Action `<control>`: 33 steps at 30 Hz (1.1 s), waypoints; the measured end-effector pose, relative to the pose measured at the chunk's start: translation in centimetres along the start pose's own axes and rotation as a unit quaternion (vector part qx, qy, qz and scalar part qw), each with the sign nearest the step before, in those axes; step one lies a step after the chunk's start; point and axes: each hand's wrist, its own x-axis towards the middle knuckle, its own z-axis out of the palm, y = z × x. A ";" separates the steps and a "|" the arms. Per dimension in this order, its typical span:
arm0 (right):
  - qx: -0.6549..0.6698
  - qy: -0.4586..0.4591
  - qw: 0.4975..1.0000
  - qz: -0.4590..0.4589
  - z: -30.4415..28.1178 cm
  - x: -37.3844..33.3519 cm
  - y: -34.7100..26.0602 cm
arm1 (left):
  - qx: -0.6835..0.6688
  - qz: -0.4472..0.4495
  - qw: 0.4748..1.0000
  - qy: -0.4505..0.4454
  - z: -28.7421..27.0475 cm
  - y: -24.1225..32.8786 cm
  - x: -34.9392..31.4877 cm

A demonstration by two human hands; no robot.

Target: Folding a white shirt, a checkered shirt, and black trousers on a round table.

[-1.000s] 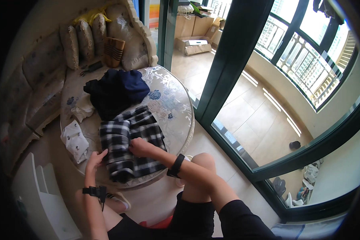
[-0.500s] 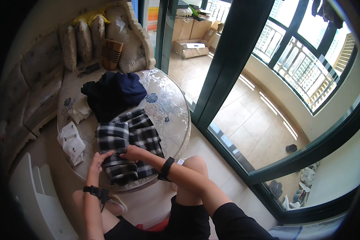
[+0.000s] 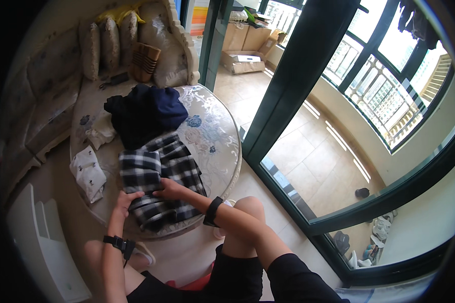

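Note:
A black-and-white plaid garment point(image 3: 179, 161) lies partly folded on the round table point(image 3: 222, 146), with a folded panel along its left side. My left hand point(image 3: 125, 202) is closed on the left edge of that panel, thumb pointing inward over the cloth. My right hand point(image 3: 171, 189) reaches across and pinches the panel just to the right, its fingertips partly hidden in the fabric. Beyond the plaid garment sits a crumpled pile of dark navy clothing point(image 3: 146, 113). To the left lie a white cloth with small dark motifs point(image 3: 90, 174) and a cream cloth point(image 3: 101, 134).
A sofa point(image 3: 48, 86) with cushions point(image 3: 109, 45) curves around the far left, holding a brown striped box-like container point(image 3: 144, 60). A small dark object point(image 3: 117, 79) lies near the table's far side. White panels point(image 3: 48, 242) stand at lower left; a dark-green-framed glass door point(image 3: 283, 101) is at right.
Both hands keep their grip on the plaid panel and have shifted only slightly. The cloth below the hands lies a little differently. The whole view has moved a little.

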 end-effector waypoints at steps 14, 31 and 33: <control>-0.246 0.028 0.969 -0.021 3.3 -0.2 -2.8 | 0.454 0.116 0.801 0.374 -3.3 2.7 -1.9; -0.331 -0.120 0.936 -0.015 4.7 0.5 -3.6 | 0.264 0.381 0.880 0.102 3.3 0.9 -0.6; -0.324 -0.109 0.939 0.024 4.1 0.9 -3.2 | 0.362 0.402 0.832 0.123 3.8 1.2 -0.5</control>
